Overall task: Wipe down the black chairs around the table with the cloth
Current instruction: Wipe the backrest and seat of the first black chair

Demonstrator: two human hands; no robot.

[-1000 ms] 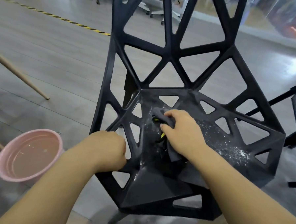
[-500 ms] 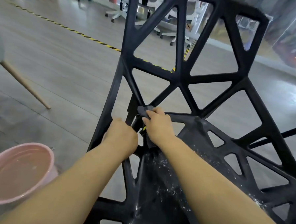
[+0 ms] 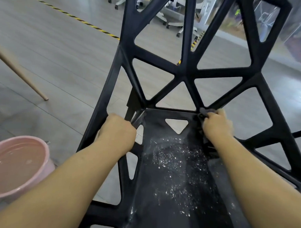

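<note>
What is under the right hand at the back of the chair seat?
A dark cloth, gripped by the right hand against the rear right corner of the black chair seat. Only its crumpled edge shows; the hand covers the rest.

Grey plank floor [image 3: 58,56], office room.
Yellow-black hazard tape [image 3: 98,29] crosses it; white office chairs [image 3: 170,15] far back; pink basin [image 3: 25,138], wooden leg [image 3: 19,73] left.
</note>
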